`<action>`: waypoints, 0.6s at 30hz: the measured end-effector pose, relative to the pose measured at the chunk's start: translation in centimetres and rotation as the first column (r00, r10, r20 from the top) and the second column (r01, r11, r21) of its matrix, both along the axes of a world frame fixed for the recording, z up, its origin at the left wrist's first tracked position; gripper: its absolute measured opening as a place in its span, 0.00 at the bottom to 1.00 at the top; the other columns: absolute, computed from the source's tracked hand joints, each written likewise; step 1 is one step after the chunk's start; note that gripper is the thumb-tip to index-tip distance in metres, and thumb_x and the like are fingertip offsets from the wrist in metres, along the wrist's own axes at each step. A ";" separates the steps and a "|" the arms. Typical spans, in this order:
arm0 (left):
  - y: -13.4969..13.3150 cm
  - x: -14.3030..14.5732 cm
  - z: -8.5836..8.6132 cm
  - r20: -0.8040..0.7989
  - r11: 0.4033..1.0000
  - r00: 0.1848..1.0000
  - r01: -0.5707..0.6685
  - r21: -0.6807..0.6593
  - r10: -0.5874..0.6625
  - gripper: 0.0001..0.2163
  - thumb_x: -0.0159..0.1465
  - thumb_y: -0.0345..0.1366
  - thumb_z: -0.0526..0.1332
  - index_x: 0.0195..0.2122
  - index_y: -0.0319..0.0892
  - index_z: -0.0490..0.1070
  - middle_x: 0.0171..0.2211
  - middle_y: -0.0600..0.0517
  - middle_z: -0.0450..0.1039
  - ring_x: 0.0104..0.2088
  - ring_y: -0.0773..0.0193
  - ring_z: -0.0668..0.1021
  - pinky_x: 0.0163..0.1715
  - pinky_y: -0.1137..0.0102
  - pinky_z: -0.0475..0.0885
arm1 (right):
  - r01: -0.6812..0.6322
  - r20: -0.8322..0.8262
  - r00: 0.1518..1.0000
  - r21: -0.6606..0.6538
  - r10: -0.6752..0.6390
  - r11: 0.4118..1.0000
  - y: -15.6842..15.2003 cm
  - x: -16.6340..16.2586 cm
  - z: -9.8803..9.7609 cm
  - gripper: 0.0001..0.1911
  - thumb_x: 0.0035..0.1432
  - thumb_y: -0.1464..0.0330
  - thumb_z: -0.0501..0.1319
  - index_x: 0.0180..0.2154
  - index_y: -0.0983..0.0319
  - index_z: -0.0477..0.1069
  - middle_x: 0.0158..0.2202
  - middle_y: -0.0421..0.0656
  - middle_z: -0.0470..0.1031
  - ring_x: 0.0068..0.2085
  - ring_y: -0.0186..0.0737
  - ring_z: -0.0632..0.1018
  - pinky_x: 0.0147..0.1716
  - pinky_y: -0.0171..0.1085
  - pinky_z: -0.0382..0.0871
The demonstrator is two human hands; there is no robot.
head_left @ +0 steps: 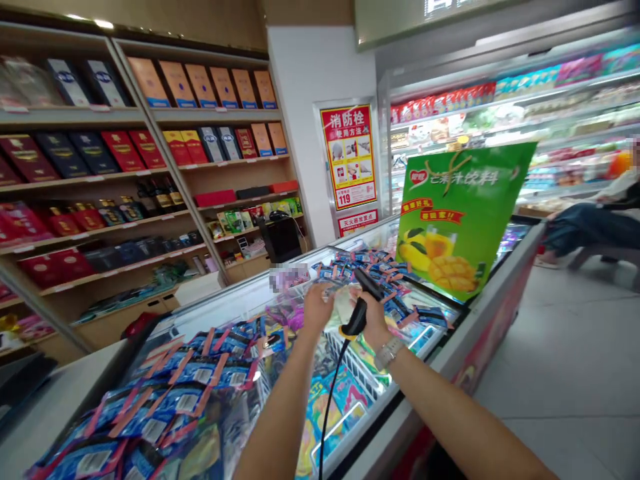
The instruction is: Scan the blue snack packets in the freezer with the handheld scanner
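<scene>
My right hand (376, 319) is closed round a black handheld scanner (361, 300) with a yellow band; its black cable (330, 400) hangs down past my forearm. A watch sits on that wrist. My left hand (317, 305) is closed on a pale packet (343, 303) held just in front of the scanner's head. Both hands are stretched out over the glass lid of a chest freezer (450, 347), which is covered with several blue and pink packets (180, 393).
A green juice carton box (463, 213) stands on the freezer's far end. Wooden shelves of boxed goods (150, 153) fill the left. A refrigerated display (525, 113) runs along the right wall, and a seated person (595, 220) is beside it. Tiled floor lies to the right.
</scene>
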State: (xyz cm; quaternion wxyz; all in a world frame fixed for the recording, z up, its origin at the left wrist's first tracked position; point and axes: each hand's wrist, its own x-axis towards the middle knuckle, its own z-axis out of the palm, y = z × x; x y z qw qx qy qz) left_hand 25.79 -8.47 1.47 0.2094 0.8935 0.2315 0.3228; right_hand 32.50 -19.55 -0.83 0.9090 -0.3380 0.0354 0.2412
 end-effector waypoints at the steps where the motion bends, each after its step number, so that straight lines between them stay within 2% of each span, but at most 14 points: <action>1: -0.8 2.3 -0.4 -0.011 0.997 0.999 0.049 -0.062 -0.050 0.13 0.60 0.30 0.62 0.47 0.41 0.78 0.48 0.47 0.78 0.50 0.57 0.77 0.55 0.64 0.69 | 0.061 -0.012 0.998 -0.026 -0.061 0.998 -1.3 1.8 -0.1 0.06 0.45 0.74 0.66 0.30 0.62 0.74 0.28 0.39 0.78 0.32 0.35 0.79 0.33 0.31 0.73; 4: -2.9 8.3 -1.9 -0.105 0.961 0.985 0.105 -0.254 -0.135 0.14 0.62 0.31 0.62 0.49 0.40 0.76 0.50 0.45 0.78 0.51 0.58 0.78 0.53 0.66 0.69 | 0.156 -0.022 0.987 -0.096 -0.159 0.983 -4.4 6.1 -0.4 0.04 0.47 0.71 0.65 0.30 0.61 0.72 0.23 0.37 0.76 0.23 0.34 0.75 0.25 0.32 0.71; 8: -4.0 13.2 -3.6 -0.229 0.938 0.965 0.043 -0.344 -0.128 0.15 0.62 0.33 0.63 0.51 0.41 0.75 0.51 0.45 0.78 0.51 0.58 0.78 0.52 0.67 0.69 | 0.107 -0.064 0.991 -0.182 -0.120 0.978 -6.3 8.9 -0.7 0.06 0.49 0.68 0.65 0.32 0.62 0.71 0.18 0.36 0.71 0.16 0.37 0.71 0.17 0.37 0.68; 12: -3.8 15.2 -4.7 -0.260 0.932 0.961 -0.003 -0.364 -0.099 0.11 0.60 0.35 0.66 0.44 0.43 0.78 0.47 0.47 0.80 0.50 0.57 0.78 0.50 0.68 0.70 | 0.101 -0.093 0.988 -0.217 -0.124 0.971 -6.3 10.1 -1.1 0.08 0.48 0.66 0.64 0.32 0.62 0.71 0.18 0.35 0.70 0.15 0.39 0.72 0.17 0.38 0.68; 15: -3.5 15.8 -5.1 -0.246 0.918 0.964 -0.006 -0.397 -0.100 0.05 0.59 0.35 0.65 0.33 0.42 0.80 0.35 0.48 0.82 0.42 0.57 0.81 0.46 0.66 0.72 | 0.110 -0.098 0.986 -0.202 -0.132 0.973 -5.8 11.0 -1.7 0.07 0.48 0.66 0.64 0.31 0.61 0.70 0.18 0.35 0.70 0.18 0.39 0.73 0.18 0.37 0.69; 18: -3.3 15.8 -5.3 -0.184 0.895 0.977 0.016 -0.445 -0.109 0.06 0.57 0.36 0.67 0.25 0.41 0.77 0.24 0.50 0.78 0.33 0.58 0.81 0.40 0.65 0.75 | 0.150 -0.101 0.979 -0.219 -0.175 0.964 -5.3 11.6 -2.2 0.07 0.46 0.67 0.65 0.29 0.61 0.70 0.18 0.35 0.70 0.19 0.37 0.72 0.18 0.36 0.67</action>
